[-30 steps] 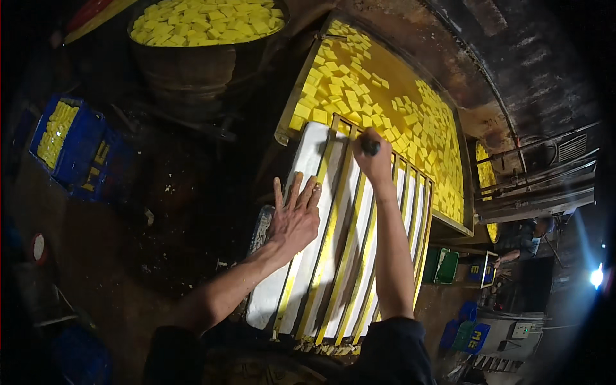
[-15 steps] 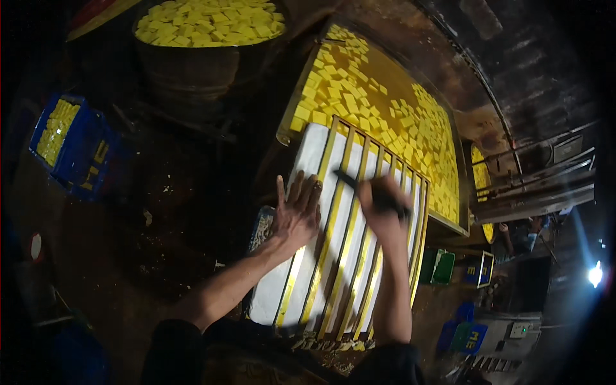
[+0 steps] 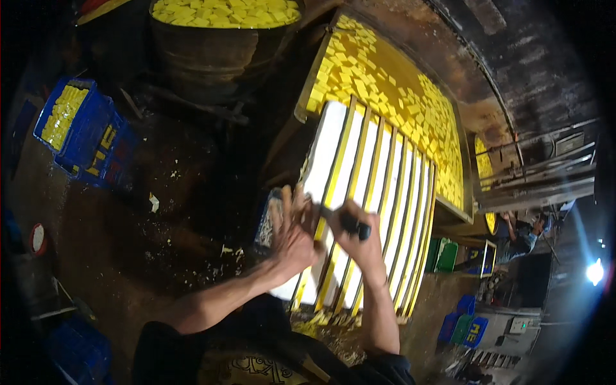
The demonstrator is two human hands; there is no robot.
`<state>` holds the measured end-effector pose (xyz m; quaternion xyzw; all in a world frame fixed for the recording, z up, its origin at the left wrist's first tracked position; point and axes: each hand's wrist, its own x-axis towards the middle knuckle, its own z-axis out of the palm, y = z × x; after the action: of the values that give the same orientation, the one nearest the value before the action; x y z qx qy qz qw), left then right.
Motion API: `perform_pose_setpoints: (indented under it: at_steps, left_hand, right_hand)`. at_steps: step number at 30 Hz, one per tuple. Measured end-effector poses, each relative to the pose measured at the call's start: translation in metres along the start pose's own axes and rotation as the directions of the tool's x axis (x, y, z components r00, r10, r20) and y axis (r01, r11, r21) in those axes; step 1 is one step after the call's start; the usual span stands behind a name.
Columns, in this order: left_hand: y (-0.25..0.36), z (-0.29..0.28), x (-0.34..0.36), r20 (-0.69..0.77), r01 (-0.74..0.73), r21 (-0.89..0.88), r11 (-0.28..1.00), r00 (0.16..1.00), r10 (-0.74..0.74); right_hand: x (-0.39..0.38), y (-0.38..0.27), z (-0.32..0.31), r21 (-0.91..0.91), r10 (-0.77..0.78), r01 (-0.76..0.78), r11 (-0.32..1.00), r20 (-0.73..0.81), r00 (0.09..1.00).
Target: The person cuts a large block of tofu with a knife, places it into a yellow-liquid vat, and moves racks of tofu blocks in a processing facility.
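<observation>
Blue crate (image 3: 83, 129) showing yellow lettering (image 3: 101, 151); right hand (image 3: 360, 247) gripping black-handled knife (image 3: 355, 225), left hand (image 3: 295, 244) splaying beside it, slatted frame (image 3: 353, 154) lying over smooth white slab (image 3: 330, 131)

Counts: left hand (image 3: 292, 242), 1; right hand (image 3: 360, 240), 1; dark-handled tool (image 3: 355, 224), 1. White slab (image 3: 328, 138), 1. Slats (image 3: 342, 138), about 8. Rectangular vat (image 3: 303, 108), 1. Round barrel (image 3: 215, 58), 1. Yellow blocks (image 3: 350, 67): dozens at least, overlapping, exact tally impossible. Co-worker (image 3: 525, 241), 1. Bright lamp (image 3: 595, 273), 1. Blue crates (image 3: 96, 144): several, some too dim for counting.
</observation>
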<state>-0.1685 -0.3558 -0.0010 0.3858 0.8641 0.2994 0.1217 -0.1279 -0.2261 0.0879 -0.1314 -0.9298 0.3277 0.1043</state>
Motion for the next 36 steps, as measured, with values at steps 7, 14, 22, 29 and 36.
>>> perform_pose_setpoints:
  at_steps: [7,14,22,29,36]
  left_hand:
    - [-0.042,-0.006,-0.141,0.072,0.154,-0.435,0.887,0.988,-0.136]
    - [-0.008,-0.005,-0.179,0.453,0.677,-0.6,0.426,0.727,-0.517]
    - [0.058,0.044,-0.171,0.762,0.763,-0.642,-0.074,0.623,-0.178]
    - [0.094,0.102,-0.196,0.552,0.586,-0.809,-0.034,0.739,-0.387]
    - [0.059,0.135,-0.267,0.341,0.429,-0.897,0.107,0.826,-0.448]
  right_hand:
    - [-0.165,-0.059,0.004,0.03,0.32,-0.333,0.943,0.209,0.924]
    - [-0.082,0.002,-0.062,0.106,0.188,-0.166,0.98,-0.246,0.951]
    - [0.19,0.311,-0.185,-0.606,0.076,-0.1,0.789,-0.065,0.995]
    - [0.229,0.385,-0.193,-0.502,0.353,-0.207,0.839,0.214,0.911]
    - [0.136,0.123,-0.354,-0.303,-0.017,0.031,0.953,0.049,0.999]
